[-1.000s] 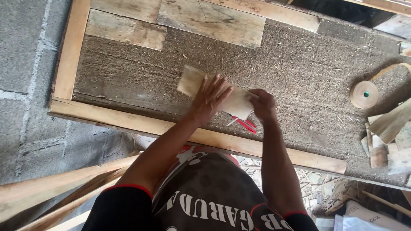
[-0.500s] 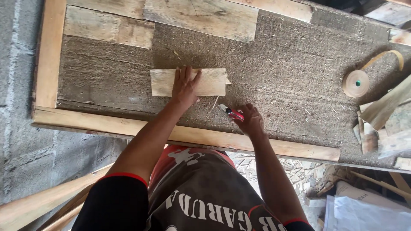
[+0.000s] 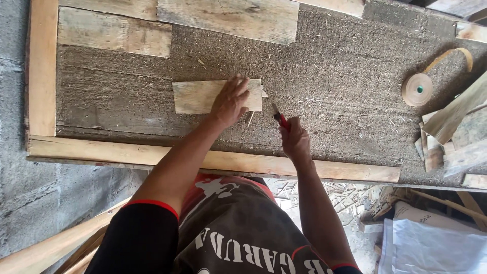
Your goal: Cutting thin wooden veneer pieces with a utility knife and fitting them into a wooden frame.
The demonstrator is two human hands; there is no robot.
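My left hand (image 3: 231, 101) presses flat on a thin, pale wood veneer piece (image 3: 195, 96) lying on a rough brown fibre board (image 3: 329, 101). My right hand (image 3: 295, 141) grips a red-handled utility knife (image 3: 278, 116), whose blade tip points at the veneer's right end. A small sliver sticks out at that end, beside the blade.
A light wooden frame (image 3: 101, 152) borders the board at the near and left edges. Larger veneer sheets (image 3: 228, 18) cover the board's far part. A roll of tan tape (image 3: 417, 89) and a pile of veneer scraps (image 3: 451, 137) lie to the right. White sheets (image 3: 436, 248) lie below right.
The veneer piece went from tilted under both hands to lying flat and straight. My right hand came off it and now holds the knife at its right end.
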